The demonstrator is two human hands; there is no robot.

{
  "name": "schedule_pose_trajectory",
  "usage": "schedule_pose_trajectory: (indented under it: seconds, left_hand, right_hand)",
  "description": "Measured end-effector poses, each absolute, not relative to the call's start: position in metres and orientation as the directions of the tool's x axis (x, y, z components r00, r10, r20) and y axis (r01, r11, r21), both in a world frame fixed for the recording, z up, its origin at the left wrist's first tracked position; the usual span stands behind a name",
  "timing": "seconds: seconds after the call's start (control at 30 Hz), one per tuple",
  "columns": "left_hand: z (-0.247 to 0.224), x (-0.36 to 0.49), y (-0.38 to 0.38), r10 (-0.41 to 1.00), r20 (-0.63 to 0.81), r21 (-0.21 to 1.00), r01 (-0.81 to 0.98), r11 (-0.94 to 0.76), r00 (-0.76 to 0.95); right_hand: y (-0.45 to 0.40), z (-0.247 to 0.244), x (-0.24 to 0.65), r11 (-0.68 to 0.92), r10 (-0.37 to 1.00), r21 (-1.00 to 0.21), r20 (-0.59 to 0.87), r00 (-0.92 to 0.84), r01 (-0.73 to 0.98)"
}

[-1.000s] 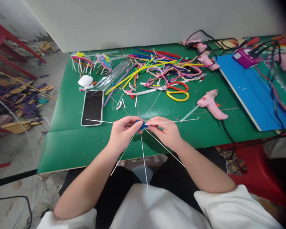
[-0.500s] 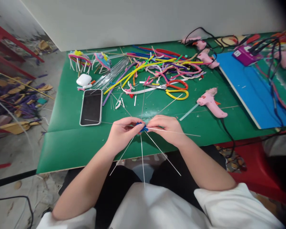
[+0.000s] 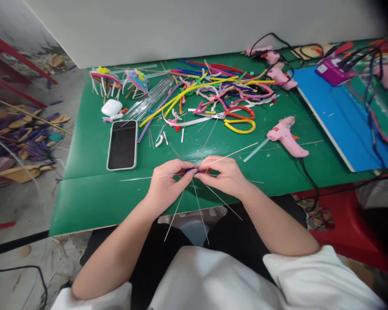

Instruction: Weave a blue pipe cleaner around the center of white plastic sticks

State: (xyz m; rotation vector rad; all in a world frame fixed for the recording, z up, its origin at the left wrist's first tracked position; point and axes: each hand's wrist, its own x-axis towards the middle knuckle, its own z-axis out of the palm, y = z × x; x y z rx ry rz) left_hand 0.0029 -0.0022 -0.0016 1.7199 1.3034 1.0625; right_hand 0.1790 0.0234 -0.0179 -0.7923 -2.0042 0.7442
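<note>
Left hand [image 3: 164, 181] and right hand [image 3: 228, 176] pinch a blue hub [image 3: 192, 170], phone [image 3: 122, 145] left of the fingers [image 3: 210, 162], scissors [image 3: 220, 115] beyond, pink glue gun [image 3: 287, 138] right.

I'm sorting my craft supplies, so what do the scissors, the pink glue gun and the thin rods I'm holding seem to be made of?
Scissors: shiny silvery blades, so metal; smooth red and yellow handles, probably plastic. Pink glue gun: smooth, moulded-looking shell, likely plastic. Thin rods: pale, straight, glossy; plastic or metal, I can't tell.
</note>
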Motion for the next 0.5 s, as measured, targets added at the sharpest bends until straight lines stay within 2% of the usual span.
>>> schedule_pose_trajectory:
  seconds: [0.13,0.4,0.5]
  left_hand:
    - [-0.0041,0.0025,-0.0018,0.967,0.193,0.901,0.361,-0.242,0.167]
    - [-0.0048,-0.0004,-0.0033,0.939,0.246,0.867,0.380,-0.324,0.240]
    - [-0.0056,0.0011,-0.0041,0.955,0.218,0.883,0.376,-0.281,0.201]
  right_hand:
    - [0.0220,-0.0177,0.1773,0.591,0.783,-0.761,0.461,-0.417,0.268]
    - [0.0217,-0.0166,0.1754,0.381,0.880,-0.904,0.290,-0.375,0.196]
    - [0.0219,-0.0169,0.1749,0.285,0.907,-0.941,0.204,-0.369,0.182]
